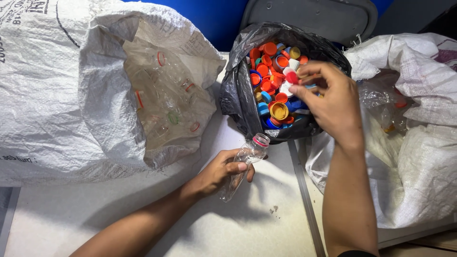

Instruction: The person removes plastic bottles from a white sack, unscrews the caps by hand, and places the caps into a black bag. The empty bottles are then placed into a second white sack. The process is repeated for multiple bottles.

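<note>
Cap's already off: right hand (328, 97) pinches a red cap (292, 77) over the black bag (238, 90) of caps. Left hand (221, 171) grips the uncapped bottle (243, 164), not yet in the white sack (71, 95).

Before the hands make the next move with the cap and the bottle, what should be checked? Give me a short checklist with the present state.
1. Right hand pinches the red cap: ok.
2. Cap is above the black bag of caps: ok.
3. Left hand grips the clear bottle: ok.
4. Bottle has no cap on; a pink ring stays at its neck: ok.
5. Bottle is empty inside: cannot tell.
6. White sack of bottles lies open: ok.
</note>
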